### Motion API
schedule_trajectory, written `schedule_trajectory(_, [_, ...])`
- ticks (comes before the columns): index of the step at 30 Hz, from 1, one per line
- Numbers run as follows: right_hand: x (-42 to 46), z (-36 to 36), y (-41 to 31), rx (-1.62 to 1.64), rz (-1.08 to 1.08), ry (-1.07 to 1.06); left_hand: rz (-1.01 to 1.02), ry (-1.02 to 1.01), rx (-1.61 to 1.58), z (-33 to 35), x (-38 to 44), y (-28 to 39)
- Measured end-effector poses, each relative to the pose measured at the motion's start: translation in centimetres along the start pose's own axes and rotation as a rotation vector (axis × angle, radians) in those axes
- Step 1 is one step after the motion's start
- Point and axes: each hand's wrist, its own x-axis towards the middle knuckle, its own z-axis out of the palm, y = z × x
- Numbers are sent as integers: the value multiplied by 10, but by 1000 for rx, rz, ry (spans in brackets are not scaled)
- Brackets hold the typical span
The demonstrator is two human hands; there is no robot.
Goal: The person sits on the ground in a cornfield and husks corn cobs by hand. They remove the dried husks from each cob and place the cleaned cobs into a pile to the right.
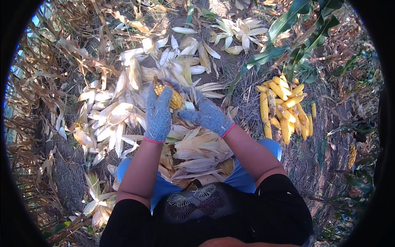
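My left hand [159, 112], in a grey knit glove with a pink cuff, grips a yellow ear of corn [176, 99]. Kernels show between the thumb and the fingers, and the ear's upper end has a brown tip. Close beside it on the right, my right hand [208, 112] wears a matching glove. Its thumb and fingers close around a pale corn husk [189, 106] at the ear's lower end; part of this husk is hidden by the glove. Below both hands, a heap of dry husks [197, 148] lies between my knees.
Loose husks [118, 112] spread to the left and ahead. A pile of bare corn ears [285, 108] lies on the straw-covered ground at right, with another ear [352, 156] farther out. Green corn leaves [268, 55] hang in from the upper right; dry stalks [40, 92] stand along the left.
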Motion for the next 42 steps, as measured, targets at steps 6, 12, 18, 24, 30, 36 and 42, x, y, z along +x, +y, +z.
schedule_trajectory(6, [-4,22,7,323,31,-156,-9,-77,-180,10,-11,4])
schedule_trajectory(12, [-13,22,0,-98,-78,-230,-130,-36,-201,0,-6,5])
schedule_trajectory(18, [-12,30,30,-651,-270,-339,-413,-142,-246,-16,6,-4])
schedule_trajectory(24, [-23,-1,20,-881,-121,-391,-329,40,-447,-13,14,2])
schedule_trajectory(30, [1,-8,-4,313,-43,-263,-233,6,-452,-11,8,-16])
schedule_trajectory(36, [-1,7,-9,31,-8,2,-259,-75,-307,-10,15,-15])
schedule_trajectory(42, [-6,6,-5,-88,-69,122,18,-114,215,-10,12,0])
